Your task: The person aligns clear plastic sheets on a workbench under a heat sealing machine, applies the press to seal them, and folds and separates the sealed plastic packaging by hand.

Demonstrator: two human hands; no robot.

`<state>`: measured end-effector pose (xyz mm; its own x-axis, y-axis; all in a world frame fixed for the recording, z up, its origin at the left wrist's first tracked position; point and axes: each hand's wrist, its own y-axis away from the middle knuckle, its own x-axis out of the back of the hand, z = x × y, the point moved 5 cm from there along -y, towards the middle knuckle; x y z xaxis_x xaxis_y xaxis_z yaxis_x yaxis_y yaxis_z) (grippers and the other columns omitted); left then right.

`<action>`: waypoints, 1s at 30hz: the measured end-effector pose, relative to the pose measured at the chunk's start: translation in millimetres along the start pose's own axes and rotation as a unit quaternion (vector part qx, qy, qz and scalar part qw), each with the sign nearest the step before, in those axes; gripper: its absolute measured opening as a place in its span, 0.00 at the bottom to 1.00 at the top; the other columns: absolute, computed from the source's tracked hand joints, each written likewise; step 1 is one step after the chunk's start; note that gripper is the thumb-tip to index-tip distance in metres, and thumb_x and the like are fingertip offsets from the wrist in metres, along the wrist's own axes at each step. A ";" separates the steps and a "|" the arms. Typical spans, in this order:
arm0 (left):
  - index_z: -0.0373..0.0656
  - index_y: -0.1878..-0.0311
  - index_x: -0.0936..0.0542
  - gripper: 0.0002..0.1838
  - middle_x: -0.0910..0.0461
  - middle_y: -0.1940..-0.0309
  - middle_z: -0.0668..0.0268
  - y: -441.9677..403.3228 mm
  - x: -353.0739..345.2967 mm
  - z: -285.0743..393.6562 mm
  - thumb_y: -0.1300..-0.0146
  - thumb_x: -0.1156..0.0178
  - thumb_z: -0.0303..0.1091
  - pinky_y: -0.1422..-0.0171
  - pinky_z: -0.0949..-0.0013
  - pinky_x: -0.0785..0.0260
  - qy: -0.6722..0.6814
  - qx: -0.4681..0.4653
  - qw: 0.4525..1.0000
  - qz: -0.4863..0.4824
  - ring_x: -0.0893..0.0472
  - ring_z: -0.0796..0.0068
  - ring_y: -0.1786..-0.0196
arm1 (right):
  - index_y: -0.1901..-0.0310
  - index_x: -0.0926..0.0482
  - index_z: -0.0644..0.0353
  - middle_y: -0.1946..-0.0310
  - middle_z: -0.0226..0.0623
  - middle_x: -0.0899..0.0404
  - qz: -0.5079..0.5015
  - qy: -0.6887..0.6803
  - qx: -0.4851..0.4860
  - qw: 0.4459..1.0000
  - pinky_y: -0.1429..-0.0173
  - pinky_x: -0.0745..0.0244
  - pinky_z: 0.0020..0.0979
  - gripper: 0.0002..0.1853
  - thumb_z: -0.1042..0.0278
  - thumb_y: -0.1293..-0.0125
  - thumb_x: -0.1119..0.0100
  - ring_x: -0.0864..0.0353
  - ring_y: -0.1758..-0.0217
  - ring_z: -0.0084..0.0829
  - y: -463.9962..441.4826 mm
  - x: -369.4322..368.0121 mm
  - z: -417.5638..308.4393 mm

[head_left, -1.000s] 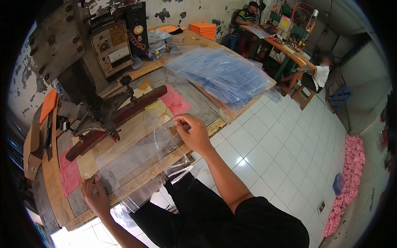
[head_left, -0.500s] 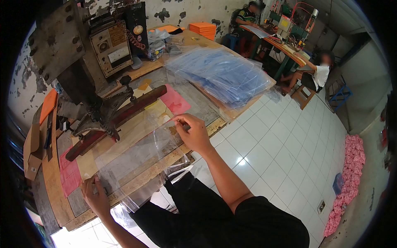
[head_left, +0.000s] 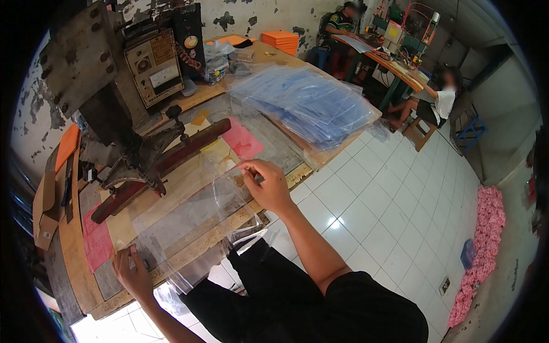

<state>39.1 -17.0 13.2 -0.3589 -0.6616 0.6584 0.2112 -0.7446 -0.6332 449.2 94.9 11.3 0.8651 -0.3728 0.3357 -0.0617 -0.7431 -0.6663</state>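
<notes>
A clear plastic sheet point(head_left: 191, 211) lies across the front of the worktable, and its near part hangs over the edge toward my lap. My right hand point(head_left: 267, 184) pinches its far right corner between thumb and fingers. At the opposite corner, my left hand point(head_left: 131, 270) has its fingers closed on the sheet's left edge. Just beyond the sheet stands a heating press with a long red-brown bar point(head_left: 163, 166), raised a little above a yellowish paper point(head_left: 123, 226). Pink pieces point(head_left: 243, 141) show under both ends of the bar.
A pile of clear bluish plastic sheets point(head_left: 309, 103) covers the table's right side. Orange stacked sheets point(head_left: 280, 41) stand behind. The press's control box point(head_left: 153, 70) is at back left. Two people sit at another bench point(head_left: 394, 66). Pink bundles point(head_left: 480, 251) line the right wall.
Both hands stay almost in place on the plastic sheet. The press bar looks unmoved.
</notes>
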 end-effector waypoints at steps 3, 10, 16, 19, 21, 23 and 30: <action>0.36 0.54 0.13 0.10 0.16 0.60 0.60 1.1 0.8 0.4 0.21 0.37 0.33 0.41 0.51 0.29 -0.004 0.001 1.000 0.010 0.19 0.55 0.52 | 0.52 0.15 0.58 0.62 0.36 0.12 -0.001 0.001 -0.004 1.000 0.51 0.21 0.39 0.09 0.77 0.33 0.32 0.12 0.63 0.38 0.0 -0.3 1.1; 0.36 0.56 0.12 0.09 0.16 0.61 0.59 2.2 -0.4 0.1 0.22 0.36 0.32 0.42 0.52 0.29 -0.021 0.000 1.000 0.020 0.20 0.55 0.52 | 0.52 0.14 0.57 0.62 0.35 0.11 0.000 0.003 -0.001 1.000 0.52 0.21 0.39 0.09 0.76 0.33 0.32 0.12 0.64 0.38 0.1 0.1 0.6; 0.36 0.60 0.13 0.04 0.15 0.64 0.58 2.1 0.1 -5.3 0.29 0.32 0.27 0.45 0.53 0.28 -0.005 -0.009 1.000 0.023 0.19 0.54 0.57 | 0.52 0.12 0.58 0.64 0.37 0.11 0.001 0.006 -0.011 1.000 0.58 0.21 0.34 0.07 0.75 0.30 0.32 0.14 0.65 0.32 2.0 -3.9 5.6; 0.37 0.62 0.13 0.04 0.15 0.64 0.57 -1.7 4.1 6.6 0.30 0.32 0.27 0.43 0.52 0.28 -0.018 -0.022 0.999 0.026 0.18 0.53 0.55 | 0.51 0.12 0.59 0.66 0.37 0.11 -0.005 0.017 -0.020 1.000 0.59 0.21 0.33 0.07 0.76 0.29 0.32 0.14 0.66 0.32 0.6 -5.8 5.2; 0.37 0.62 0.13 0.05 0.14 0.64 0.58 -2.6 5.3 8.7 0.30 0.32 0.27 0.42 0.53 0.28 -0.025 -0.014 0.999 0.034 0.18 0.53 0.55 | 0.52 0.12 0.57 0.66 0.38 0.12 -0.008 0.011 -0.036 0.999 0.57 0.21 0.37 0.08 0.76 0.31 0.32 0.14 0.66 0.38 0.2 -6.5 4.9; 0.37 0.63 0.13 0.05 0.14 0.64 0.58 -3.0 5.6 9.3 0.30 0.32 0.27 0.41 0.53 0.28 -0.022 -0.014 0.999 0.039 0.17 0.53 0.55 | 0.51 0.12 0.57 0.66 0.37 0.12 -0.006 0.029 -0.029 0.999 0.58 0.21 0.37 0.09 0.77 0.31 0.32 0.14 0.67 0.38 -0.3 -5.3 2.9; 0.38 0.64 0.15 0.05 0.15 0.66 0.61 -2.9 5.7 5.9 0.31 0.31 0.28 0.42 0.55 0.29 0.003 -0.030 0.999 0.029 0.18 0.56 0.60 | 0.50 0.12 0.61 0.67 0.35 0.12 -0.022 0.014 -0.036 0.999 0.59 0.22 0.29 0.07 0.77 0.27 0.33 0.16 0.66 0.24 -1.5 -6.7 2.6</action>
<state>41.8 -19.1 21.2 -0.3541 -0.7022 0.6176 0.1775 -0.6989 -0.6929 444.9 100.0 8.3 0.8533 -0.3535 0.3834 -0.0596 -0.7965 -0.6017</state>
